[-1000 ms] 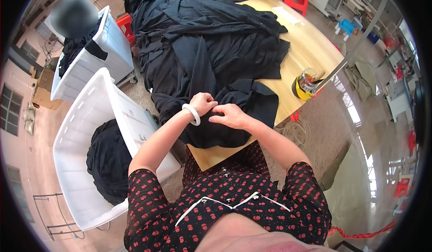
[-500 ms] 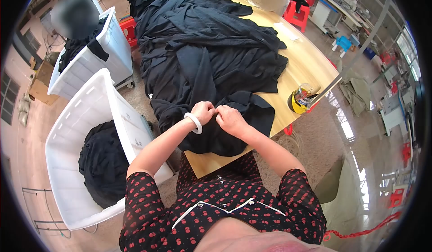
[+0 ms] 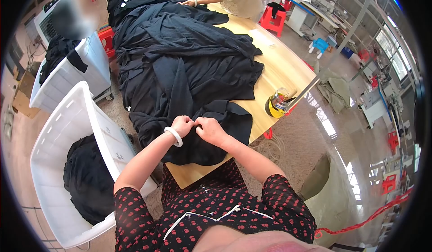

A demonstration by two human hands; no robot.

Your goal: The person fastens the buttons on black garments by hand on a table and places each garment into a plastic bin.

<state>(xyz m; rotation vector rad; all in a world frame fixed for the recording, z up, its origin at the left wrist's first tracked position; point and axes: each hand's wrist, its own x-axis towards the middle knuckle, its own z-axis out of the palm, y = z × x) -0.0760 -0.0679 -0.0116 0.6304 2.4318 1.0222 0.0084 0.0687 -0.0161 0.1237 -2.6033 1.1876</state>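
Black garments (image 3: 189,76) lie heaped along a wooden table (image 3: 288,72). Over the near end of the heap, my left hand (image 3: 183,126), with a white bangle (image 3: 173,136) at the wrist, has its fingers pinched together. My right hand (image 3: 210,130) is beside it, fingers curled in and their tips almost touching the left ones. Both hands are at the black cloth; what lies between the fingertips is too small to make out.
A white bin (image 3: 90,121) with black cloth stands left, another bin (image 3: 90,67) behind it. A yellow-black container (image 3: 276,105) holding tools sits at the table's right edge. Across the table, another person's arm (image 3: 208,0) reaches to the heap.
My right hand's fingers have curled in and come close to my left hand's. The view has shifted, bringing more of the other person at the far side into sight.
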